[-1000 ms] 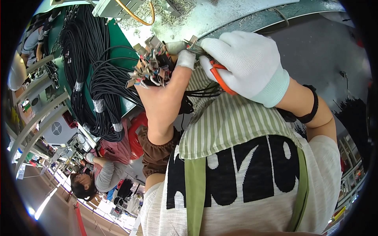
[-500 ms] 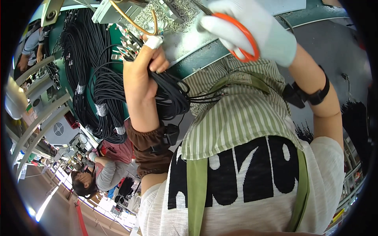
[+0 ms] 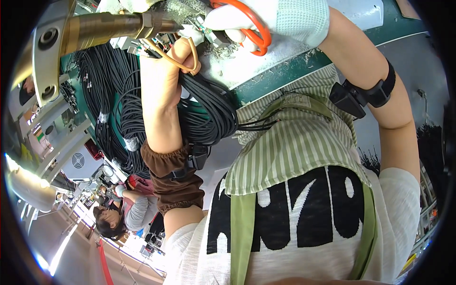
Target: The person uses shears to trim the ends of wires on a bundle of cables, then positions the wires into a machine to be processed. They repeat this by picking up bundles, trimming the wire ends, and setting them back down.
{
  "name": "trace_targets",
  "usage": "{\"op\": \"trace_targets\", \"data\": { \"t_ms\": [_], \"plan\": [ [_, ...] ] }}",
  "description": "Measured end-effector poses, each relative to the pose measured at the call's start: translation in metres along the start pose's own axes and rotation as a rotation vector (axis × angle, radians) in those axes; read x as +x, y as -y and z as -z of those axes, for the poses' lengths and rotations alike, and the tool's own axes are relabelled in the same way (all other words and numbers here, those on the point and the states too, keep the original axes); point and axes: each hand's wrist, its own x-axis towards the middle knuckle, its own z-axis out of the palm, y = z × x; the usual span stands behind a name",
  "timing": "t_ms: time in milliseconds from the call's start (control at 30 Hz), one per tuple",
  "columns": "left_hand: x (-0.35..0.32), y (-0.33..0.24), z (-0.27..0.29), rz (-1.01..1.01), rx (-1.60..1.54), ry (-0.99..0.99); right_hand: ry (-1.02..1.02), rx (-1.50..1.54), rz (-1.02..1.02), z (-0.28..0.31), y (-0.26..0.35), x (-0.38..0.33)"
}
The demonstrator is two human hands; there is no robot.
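Observation:
My left hand (image 3: pixel 172 61) is closed around a thick bundle of black cables (image 3: pixel 209 107), just below their ends. White wrap on its thumb showed earlier; now the bent tan rod (image 3: pixel 192 50) crosses in front of the fingers. My right hand (image 3: pixel 247 21), in a white knit glove, grips scissors by their red looped handles (image 3: pixel 263 33). The scissors' blades are hidden behind the glove. Right beside the cable ends, the gloved fingers are close to my left hand. A small grey metal piece (image 3: pixel 218 39) sits between the hands; whether it is touched I cannot tell.
A brass-coloured nozzle-like tool (image 3: pixel 118 26) and its metal bracket (image 3: pixel 46 52) fill the upper left. Small metal clippings (image 3: pixel 223 51) litter the white work surface. More black cable coils (image 3: pixel 126 104) lie on the green table at left. A co-worker (image 3: pixel 137 211) sits beyond.
My right hand has moved left with the scissors, up to the cable ends. My left hand has shifted slightly left and up. The brass-coloured tool now looms into view.

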Motion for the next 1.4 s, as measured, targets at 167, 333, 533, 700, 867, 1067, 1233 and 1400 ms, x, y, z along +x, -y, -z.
{"op": "trace_targets", "data": {
  "t_ms": [167, 333, 533, 700, 867, 1067, 1233, 1400],
  "plan": [
    [-0.006, -0.002, -0.01, -0.127, 0.234, -0.119, 0.063, 0.188, -0.085, 0.001, -0.011, 0.005],
    [-0.013, 0.01, -0.009, -0.166, 0.371, -0.235, 0.103, 0.198, -0.248, 0.0, 0.011, 0.0],
    [-0.018, 0.008, -0.017, -0.188, 0.257, -0.168, 0.107, 0.152, -0.36, 0.0, 0.025, -0.005],
    [-0.013, 0.006, -0.018, -0.183, 0.263, -0.166, 0.089, 0.17, -0.311, 0.003, 0.022, -0.005],
    [-0.005, 0.015, -0.004, -0.143, -0.007, 0.02, 0.027, 0.06, -0.115, 0.002, 0.005, -0.005],
    [-0.026, 0.014, -0.033, -0.05, -0.079, -0.411, -0.289, -0.461, 0.244, -0.006, -0.004, -0.044],
    [-0.067, 0.031, -0.028, -0.16, -0.215, -0.153, -0.322, -1.293, 0.077, 0.008, -0.004, -0.095],
    [-0.088, 0.025, -0.045, 0.031, -0.15, 0.202, -0.248, -0.65, 0.195, -0.038, 0.022, -0.077]
  ]
}}
